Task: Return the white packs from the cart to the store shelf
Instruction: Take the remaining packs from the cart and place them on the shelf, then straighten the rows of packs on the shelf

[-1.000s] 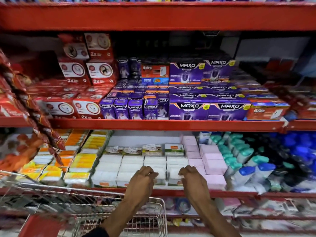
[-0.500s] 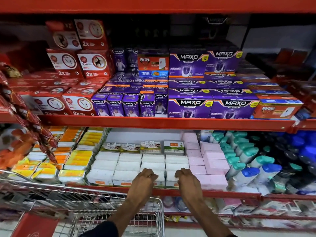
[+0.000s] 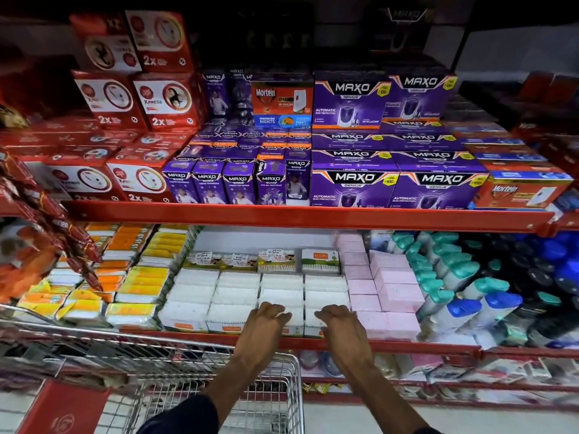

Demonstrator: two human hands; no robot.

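Observation:
White packs (image 3: pixel 238 290) lie in several rows on the lower store shelf (image 3: pixel 413 345), between yellow packs and pink boxes. My left hand (image 3: pixel 265 322) curls over a white pack (image 3: pixel 294 321) in the front row. My right hand (image 3: pixel 339 321) curls over the neighbouring front-row white pack (image 3: pixel 313 317). Both hands reach over the shelf's red front edge and sit close together. The wire cart (image 3: pixel 275 369) stands below my left arm; its basket shows no packs in the visible part.
Yellow and orange packs (image 3: pixel 138 286) fill the shelf to the left, pink boxes (image 3: pixel 394 292) and teal and blue bottles (image 3: pixel 463 296) to the right. Purple and red boxes (image 3: pixel 354 186) crowd the shelf above. Red sachet strips (image 3: pixel 53 223) hang at the left.
My hands have drawn a little closer together on the front-row white packs. The view has shifted so the shelves look nearer.

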